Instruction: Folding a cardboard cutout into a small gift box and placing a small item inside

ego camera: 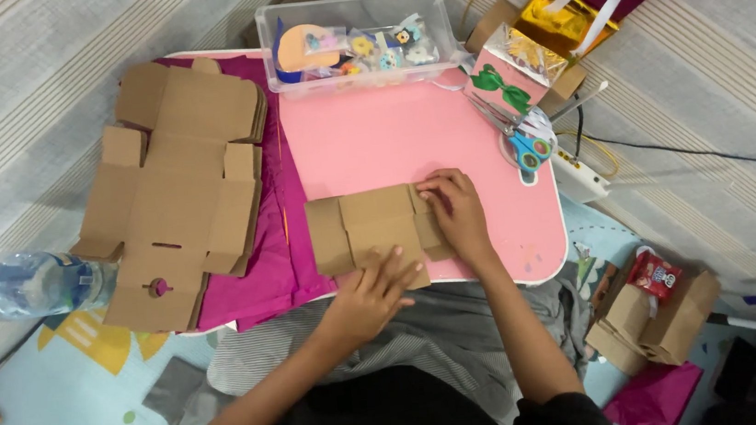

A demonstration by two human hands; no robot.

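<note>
Laid flat across the knees, a small pink surface point(371, 139), low enough to work on from a seated position and likely chosen for a firm, even base under thin card. Stacked on its left edge over sheets of magenta paper point(263, 270), a pile of unfolded brown box blanks point(173, 177), kept flat and within reach of the left arm, apparently as stock. Parked at the far edge, a clear plastic bin point(354, 41) of small coloured trimmings, out of the working area yet close. Off to the right, a pink gift box with a green bow point(513, 79), with blue-and-yellow scissors point(529, 149) resting just beside it, handles toward the worker. On the mat at far left, a water bottle point(29, 285) lying on its side; at lower right, on the floor, a couple of made-up brown boxes point(656, 320). Centred at the near edge, one flat cardboard blank point(370, 229), placed square to the body so both arms meet over it. Left hand point(372, 292) spread, fingertips pressing the lower edge flat, seemingly to stop it sliding. Right hand point(457, 214) resting palm-down on the right-hand flaps, fingers curled at the top corner, seemingly creasing a fold. Hands apart, neither closed around anything, both bearing down on the same blank.
</note>
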